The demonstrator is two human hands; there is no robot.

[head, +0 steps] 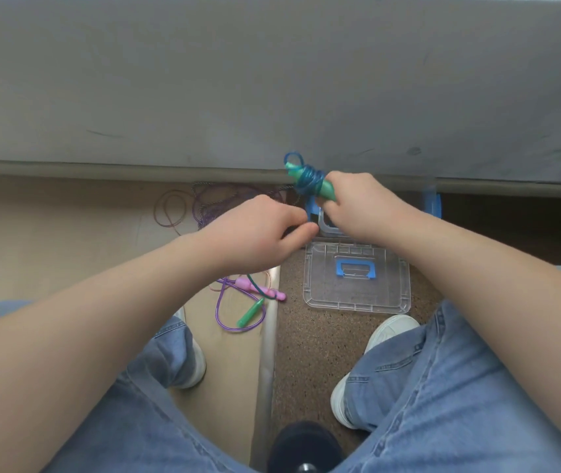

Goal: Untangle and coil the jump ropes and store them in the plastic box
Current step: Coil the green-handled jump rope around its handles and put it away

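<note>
Seen from the head camera, the right hand [357, 206] grips a blue translucent jump rope [308, 179] coiled round its green plastic handles [327, 191], above the clear plastic box [327, 229]. The left hand [258, 233] curls beside it, fingertips together. I cannot tell whether it holds cord.

- The left hand [265, 237] and the right hand [364, 206], gripping the coiled blue rope [310, 179], block the plastic box [327, 229].
- The lid [357, 291] lies just before it.
- Purple rope [224, 199] and handles [262, 290] clutter the tan floor [67, 233].
- Speckled floor [306, 343] nearer than the lid is passable.
</note>
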